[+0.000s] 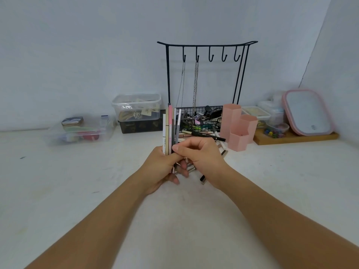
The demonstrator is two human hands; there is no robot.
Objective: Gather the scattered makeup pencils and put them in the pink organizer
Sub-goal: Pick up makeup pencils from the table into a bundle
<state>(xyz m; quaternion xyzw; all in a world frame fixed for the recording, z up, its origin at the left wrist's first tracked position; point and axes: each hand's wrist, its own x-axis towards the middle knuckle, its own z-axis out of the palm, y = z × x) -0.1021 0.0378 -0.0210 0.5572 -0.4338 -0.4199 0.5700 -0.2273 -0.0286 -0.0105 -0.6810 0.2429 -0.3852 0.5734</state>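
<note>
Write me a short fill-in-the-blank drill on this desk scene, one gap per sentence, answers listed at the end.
1. The left hand holds a bundle of makeup pencils that stands ____.
2. The pink organizer has ____ hexagonal cups.
3. The chains hang from the hooks of a ____ wire stand.
4. More pencils lie on the table between the hands and the ____.

Missing words: upright; three; black; pink organizer

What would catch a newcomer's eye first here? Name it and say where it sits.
First, the bundle of makeup pencils held upright at centre in the left hand, with the right hand pinching at it. Next, the black hook stand behind them, chains hanging from two hooks. Then the pink organizer to the right, with loose pencils on the table beside it.
</note>
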